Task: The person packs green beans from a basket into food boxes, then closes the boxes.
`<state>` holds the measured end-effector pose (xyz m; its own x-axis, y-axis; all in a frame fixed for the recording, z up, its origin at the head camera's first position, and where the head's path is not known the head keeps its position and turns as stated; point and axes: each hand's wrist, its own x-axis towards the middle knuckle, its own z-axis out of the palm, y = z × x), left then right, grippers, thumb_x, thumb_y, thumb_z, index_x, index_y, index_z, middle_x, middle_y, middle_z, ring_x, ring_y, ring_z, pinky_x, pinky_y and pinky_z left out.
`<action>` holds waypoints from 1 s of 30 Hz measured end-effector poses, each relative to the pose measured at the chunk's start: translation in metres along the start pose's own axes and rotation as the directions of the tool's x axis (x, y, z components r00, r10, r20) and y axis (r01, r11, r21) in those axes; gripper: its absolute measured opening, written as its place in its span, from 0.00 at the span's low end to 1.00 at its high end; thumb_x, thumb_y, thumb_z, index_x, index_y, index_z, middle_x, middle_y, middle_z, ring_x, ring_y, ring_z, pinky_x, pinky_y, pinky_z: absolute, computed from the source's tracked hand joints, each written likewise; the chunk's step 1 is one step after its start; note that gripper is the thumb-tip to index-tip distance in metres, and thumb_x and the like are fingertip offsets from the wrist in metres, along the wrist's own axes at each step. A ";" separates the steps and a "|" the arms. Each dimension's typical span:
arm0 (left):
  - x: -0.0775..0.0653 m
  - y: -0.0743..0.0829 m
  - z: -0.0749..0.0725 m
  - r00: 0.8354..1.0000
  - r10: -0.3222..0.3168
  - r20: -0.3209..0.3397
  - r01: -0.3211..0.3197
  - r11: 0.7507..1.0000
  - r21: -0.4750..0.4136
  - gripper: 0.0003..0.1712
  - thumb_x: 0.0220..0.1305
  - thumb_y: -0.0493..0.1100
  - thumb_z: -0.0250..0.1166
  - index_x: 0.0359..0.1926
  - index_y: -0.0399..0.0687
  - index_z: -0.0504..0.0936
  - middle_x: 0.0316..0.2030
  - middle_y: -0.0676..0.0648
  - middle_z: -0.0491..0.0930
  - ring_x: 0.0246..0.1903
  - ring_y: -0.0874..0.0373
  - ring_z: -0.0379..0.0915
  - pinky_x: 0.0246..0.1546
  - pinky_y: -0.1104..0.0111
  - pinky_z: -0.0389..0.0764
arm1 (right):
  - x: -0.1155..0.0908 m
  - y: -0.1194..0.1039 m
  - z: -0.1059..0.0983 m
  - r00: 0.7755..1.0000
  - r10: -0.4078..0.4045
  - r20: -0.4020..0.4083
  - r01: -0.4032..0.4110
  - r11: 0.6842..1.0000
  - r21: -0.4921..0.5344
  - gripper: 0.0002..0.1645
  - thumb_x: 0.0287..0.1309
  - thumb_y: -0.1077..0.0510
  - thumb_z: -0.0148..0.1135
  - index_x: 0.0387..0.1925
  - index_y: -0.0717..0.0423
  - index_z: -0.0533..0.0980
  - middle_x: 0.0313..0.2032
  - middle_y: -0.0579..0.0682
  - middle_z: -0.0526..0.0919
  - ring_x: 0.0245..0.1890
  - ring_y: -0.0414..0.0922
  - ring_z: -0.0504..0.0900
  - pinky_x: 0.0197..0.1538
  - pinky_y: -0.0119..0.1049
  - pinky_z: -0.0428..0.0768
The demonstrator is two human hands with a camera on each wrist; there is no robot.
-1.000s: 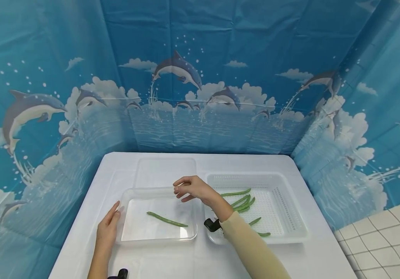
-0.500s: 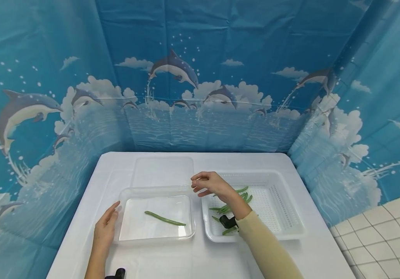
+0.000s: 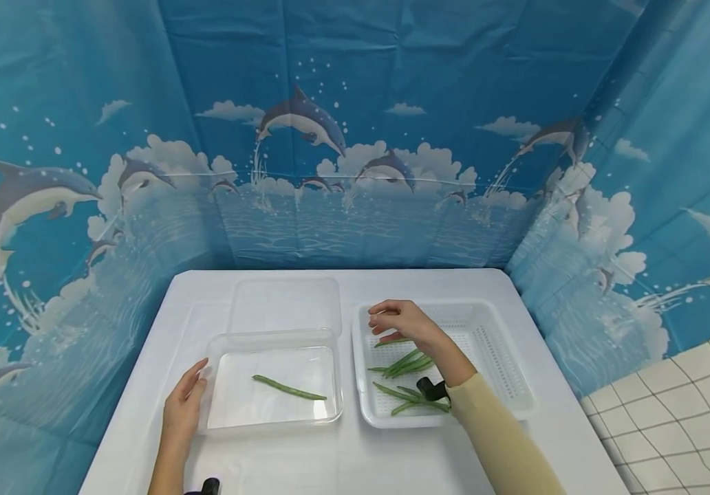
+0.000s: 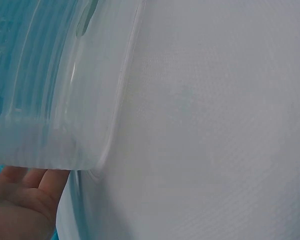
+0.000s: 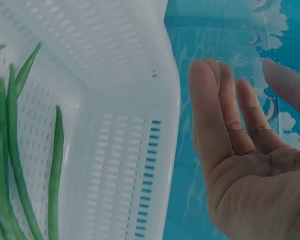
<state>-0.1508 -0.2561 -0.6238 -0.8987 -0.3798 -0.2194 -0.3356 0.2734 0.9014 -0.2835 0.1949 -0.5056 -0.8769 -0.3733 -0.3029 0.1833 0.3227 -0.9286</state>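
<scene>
A single green bean [image 3: 289,388] lies in the clear plastic box [image 3: 273,416] on the left. Against the box's left wall rests my left hand [image 3: 182,405], its fingers fairly straight; in the left wrist view the fingers [image 4: 35,180] meet the box's outer side. My right hand [image 3: 406,322] hovers over the back left part of the white perforated basket [image 3: 506,364], holding nothing, its fingers loosely bent and the thumb apart. Several green beans [image 3: 403,364] lie in that basket, partly hidden by the right forearm; more of them [image 5: 10,150] show in the right wrist view.
Behind the clear box a flat translucent lid [image 3: 287,302] lies on the white table [image 3: 330,467]. A blue dolphin-print curtain [image 3: 330,227] stands along the table's back and sides. The box and basket sit side by side with a narrow gap.
My right hand has moved right, from above the clear box to above the basket. The left hand keeps its place at the box, and the bean inside has not moved.
</scene>
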 end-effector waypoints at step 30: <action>0.002 -0.002 -0.001 1.000 -0.016 0.022 0.016 1.000 -0.009 0.28 0.85 0.55 0.50 0.80 0.63 0.67 0.84 0.43 0.57 0.84 0.36 0.49 0.79 0.31 0.56 | 0.015 0.060 -0.044 0.989 0.079 -0.122 -0.124 0.896 -0.426 0.21 0.72 0.59 0.65 0.60 0.66 0.81 0.53 0.61 0.88 0.50 0.61 0.86 0.53 0.54 0.88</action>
<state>-0.1523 -0.2580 -0.6255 -0.8993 -0.3647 -0.2416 -0.3473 0.2593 0.9012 -0.3051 0.2469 -0.5567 -0.9074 -0.2377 -0.3467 0.0839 0.7058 -0.7034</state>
